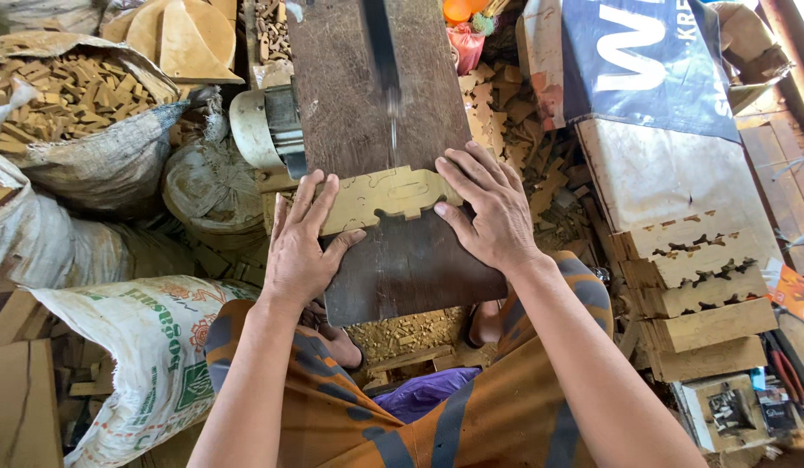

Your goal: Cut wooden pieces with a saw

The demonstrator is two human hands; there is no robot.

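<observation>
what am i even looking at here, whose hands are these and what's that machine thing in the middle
This one picture comes from a camera worn on a person's head, looking down at their own bare hands. The left hand and right hand press flat on a pale, jagged-edged wooden piece lying on a dark saw table. The thin blurred upright strip is the saw blade, meeting the wood. Beside the table sits a motor. Around it stand sacks of wood offcuts and stacked cut boards.
</observation>
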